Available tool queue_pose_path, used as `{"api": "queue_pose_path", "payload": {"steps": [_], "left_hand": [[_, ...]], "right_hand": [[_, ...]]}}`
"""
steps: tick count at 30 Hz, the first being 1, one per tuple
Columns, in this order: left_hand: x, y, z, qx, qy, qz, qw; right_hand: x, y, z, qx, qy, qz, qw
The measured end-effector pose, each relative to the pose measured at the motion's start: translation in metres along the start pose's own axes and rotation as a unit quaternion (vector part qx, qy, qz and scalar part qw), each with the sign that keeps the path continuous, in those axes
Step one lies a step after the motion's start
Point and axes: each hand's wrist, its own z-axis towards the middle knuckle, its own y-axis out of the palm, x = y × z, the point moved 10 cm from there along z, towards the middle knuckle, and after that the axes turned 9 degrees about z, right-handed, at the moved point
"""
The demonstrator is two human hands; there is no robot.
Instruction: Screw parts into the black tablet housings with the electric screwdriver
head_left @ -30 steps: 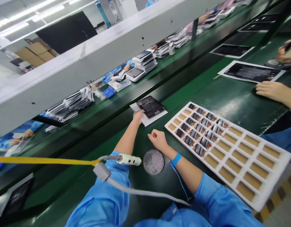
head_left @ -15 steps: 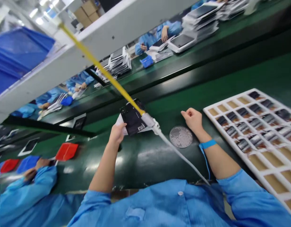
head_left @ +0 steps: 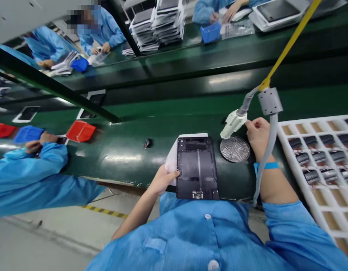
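- A dark tablet back casing (head_left: 197, 167) is lying back-up on the near side of the green conveyor belt (head_left: 120, 160), directly in front of the person's chest. It appears thin, stiff and fairly light, but probably fragile, and its smooth face looks slippery. Its long edges seem the safest place to take hold.
- The left hand (head_left: 162, 180) is closing on the casing's left long edge, its fingers gripping from the side.
- A white sheet (head_left: 171, 162) is showing beneath that edge.
- The right hand (head_left: 258, 137) is half-curled and appears empty. Its fingertips are just beside a white air nozzle (head_left: 233, 124), though it is hard to tell whether they are touching it.
- A blue wrist strap (head_left: 267, 165) is circling the right wrist.
- A round perforated metal disc (head_left: 234, 149) is lying on the belt just right of the casing.
- A white foam tray (head_left: 309, 121) is sitting at the right, its tan-floored cells holding dark ribbed components (head_left: 311, 177).
- At the left, a co-worker's hands (head_left: 35, 145) are working near a red tray (head_left: 80, 131).
- On the far bench, stacks of tablets (head_left: 157, 26) are standing near a blue bin (head_left: 210, 32).
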Motion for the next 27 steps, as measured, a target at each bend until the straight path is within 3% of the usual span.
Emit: {"api": "queue_pose_path", "payload": {"steps": [3, 6, 10, 14, 21, 24, 27], "left_hand": [[-0.010, 0.011, 0.011, -0.003, -0.002, 0.018, 1.000], [-0.003, 0.015, 0.018, -0.003, 0.013, 0.020, 1.000], [0.015, 0.025, 0.004, -0.040, 0.022, -0.002, 0.999], [0.016, 0.034, -0.012, -0.065, 0.006, -0.007, 0.998], [-0.004, 0.022, 0.009, 0.044, 0.044, 0.101, 0.993], [-0.008, 0.022, 0.012, 0.028, 0.054, 0.136, 0.989], [0.002, 0.020, 0.010, 0.008, 0.095, 0.208, 0.973]], "right_hand": [[0.000, -0.002, -0.001, 0.000, 0.010, 0.010, 1.000], [-0.003, -0.002, -0.003, -0.001, 0.009, 0.015, 1.000], [-0.003, -0.001, -0.003, -0.004, 0.012, 0.015, 1.000], [-0.002, 0.002, -0.003, -0.003, 0.018, 0.011, 1.000], [-0.009, 0.005, -0.005, -0.002, 0.024, -0.004, 1.000], [-0.012, 0.003, -0.005, 0.009, 0.030, -0.020, 0.999], [-0.015, 0.001, -0.006, 0.019, 0.032, -0.049, 0.998]]}}
